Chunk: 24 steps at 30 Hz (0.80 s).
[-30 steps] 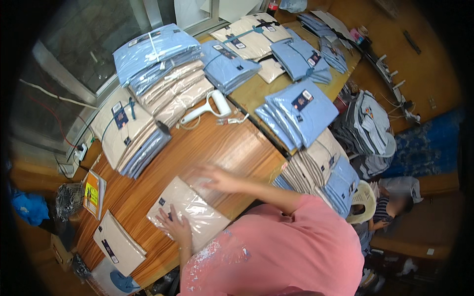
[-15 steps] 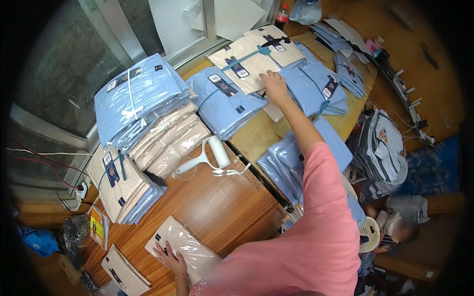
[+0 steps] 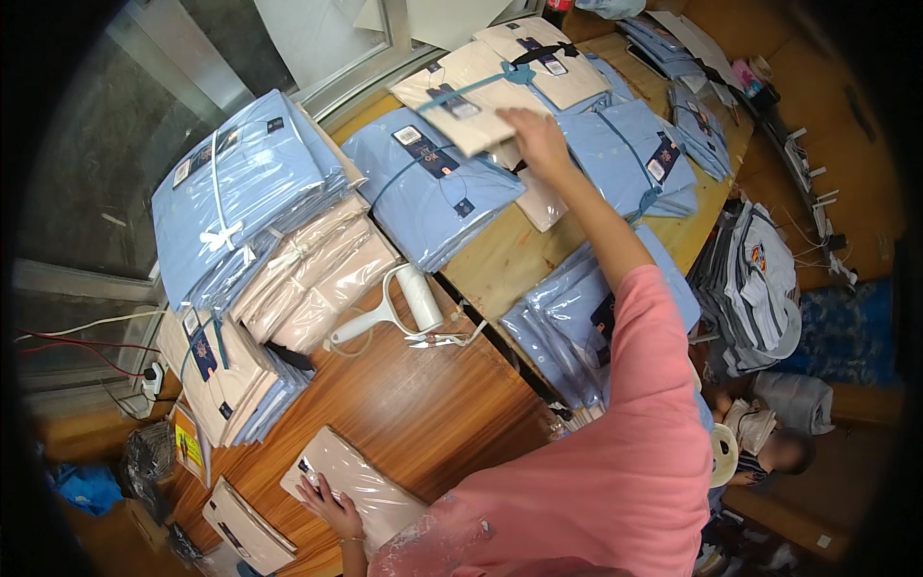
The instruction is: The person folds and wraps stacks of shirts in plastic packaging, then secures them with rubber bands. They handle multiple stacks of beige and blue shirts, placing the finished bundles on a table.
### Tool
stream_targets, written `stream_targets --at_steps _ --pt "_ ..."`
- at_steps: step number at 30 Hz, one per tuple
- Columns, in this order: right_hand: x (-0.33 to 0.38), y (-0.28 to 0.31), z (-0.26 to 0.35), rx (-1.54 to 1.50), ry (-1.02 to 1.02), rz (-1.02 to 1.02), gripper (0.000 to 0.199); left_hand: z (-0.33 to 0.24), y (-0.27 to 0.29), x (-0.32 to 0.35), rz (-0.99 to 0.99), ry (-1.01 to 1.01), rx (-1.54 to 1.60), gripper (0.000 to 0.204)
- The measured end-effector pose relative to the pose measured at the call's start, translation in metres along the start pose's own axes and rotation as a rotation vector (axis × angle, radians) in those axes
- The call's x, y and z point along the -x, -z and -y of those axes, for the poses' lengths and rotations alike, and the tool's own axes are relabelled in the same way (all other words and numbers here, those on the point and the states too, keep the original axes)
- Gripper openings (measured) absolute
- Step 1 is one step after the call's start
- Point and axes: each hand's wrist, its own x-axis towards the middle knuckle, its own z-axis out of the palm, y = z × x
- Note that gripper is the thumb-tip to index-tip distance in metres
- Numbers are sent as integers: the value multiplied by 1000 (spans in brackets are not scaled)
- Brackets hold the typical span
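My left hand (image 3: 333, 508) lies with fingers spread on a folded beige garment in a clear bag (image 3: 358, 481) at the near edge of the wooden table. At the far side, my right hand (image 3: 538, 142) grips the near edge of a beige bagged-garment bundle (image 3: 481, 101) tied with a teal ribbon. That edge is raised, and another beige bagged garment (image 3: 541, 204) shows below it. Blue bagged bundles lie on both sides, a left one (image 3: 428, 197) and a right one (image 3: 625, 154). The fingertips of my right hand are partly blurred.
A lint roller (image 3: 415, 296) and small scissors (image 3: 433, 339) lie mid-table. Tall blue (image 3: 245, 183) and beige (image 3: 312, 279) stacks stand at left. Blue bagged garments (image 3: 562, 322) lie beside my right arm. Another person (image 3: 760, 438) is at the lower right, near piled striped clothes (image 3: 745, 288).
My right hand has closed on the teal-ribboned beige bundle and lifted its near edge, exposing more of the beige garment beneath. My left hand stays on its bagged garment. The view has shifted slightly.
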Motion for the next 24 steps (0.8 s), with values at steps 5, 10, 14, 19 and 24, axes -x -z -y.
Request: stream_targets --at_steps 5,10,14,19,24 --pt "-53 77 16 -287 -59 -287 30 5 -4 3 6 7 -4 57" --pt "-40 94 44 -518 136 -174 30 2 -3 3 11 16 -20 57" --pt "-14 62 35 -664 247 279 32 5 -5 3 3 4 -20 57" --pt "-23 27 -21 -203 -112 -70 39 8 -7 2 -11 -8 -11 55" --pt "-40 -1 -55 476 -209 -334 39 6 -3 2 -19 -25 11 53"
